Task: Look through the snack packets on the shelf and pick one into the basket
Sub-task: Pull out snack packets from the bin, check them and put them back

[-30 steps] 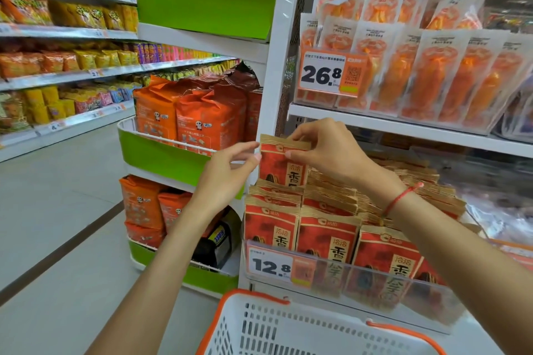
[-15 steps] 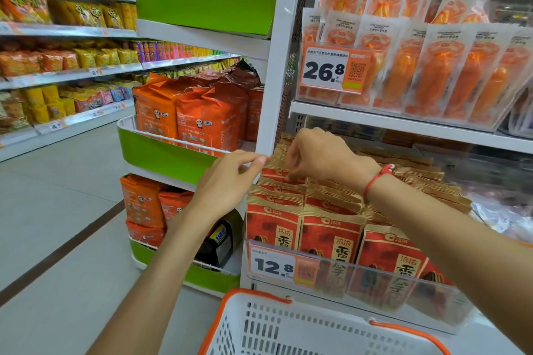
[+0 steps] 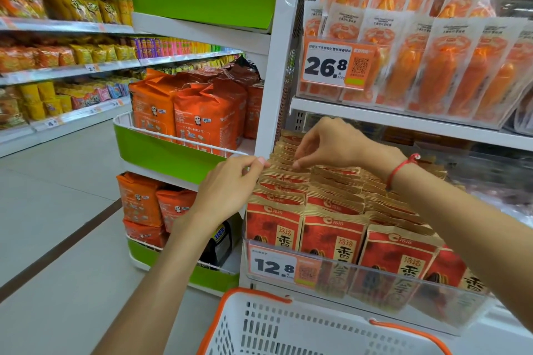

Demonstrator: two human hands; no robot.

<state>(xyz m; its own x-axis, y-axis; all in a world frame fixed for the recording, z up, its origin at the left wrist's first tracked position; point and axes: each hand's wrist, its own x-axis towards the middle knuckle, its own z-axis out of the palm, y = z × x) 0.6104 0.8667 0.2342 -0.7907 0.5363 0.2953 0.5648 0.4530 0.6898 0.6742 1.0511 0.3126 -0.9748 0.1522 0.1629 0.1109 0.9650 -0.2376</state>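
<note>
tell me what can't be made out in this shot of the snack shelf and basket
All in the head view:
- Basket: the bottom edge cuts it off, so its contents cannot be seen.
- Red snack packets: the clear bin front and the 12.8 price tag cover the front row's lower halves.
- Right hand: its fingertips dip among the packet tops, so whether it pinches one is unclear.
- Far aisle shelf labels: too small and blurred.

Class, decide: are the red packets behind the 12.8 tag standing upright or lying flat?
Upright: the red packets stand in rows, sealed tops up, fronts facing the clear shelf guard.
</note>
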